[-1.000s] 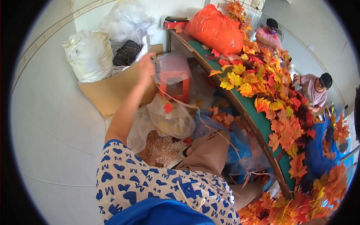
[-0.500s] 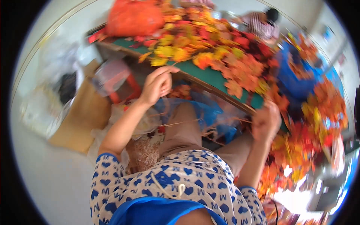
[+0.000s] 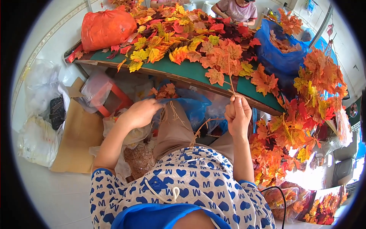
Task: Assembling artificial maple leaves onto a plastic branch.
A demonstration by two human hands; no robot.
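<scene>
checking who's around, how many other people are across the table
2: one person in a striped shirt at the top, right of centre, across the green table; another person further left, mostly cut off by the top edge. Others may be out of view.

one blue capital letter (image 3: 195,183) repeated across the cream heart-print shirt (image 3: 183,179), faint reddish print (image 3: 44,140) on the white plastic sack (image 3: 37,147), illegible from here

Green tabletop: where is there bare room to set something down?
A strip along the front edge of the green tabletop, between the yellow leaves and the orange leaf; a smaller patch just in front of the red bag. Piled leaves crowd the back; the right hand, with a brown stem, is before the right part.
</scene>
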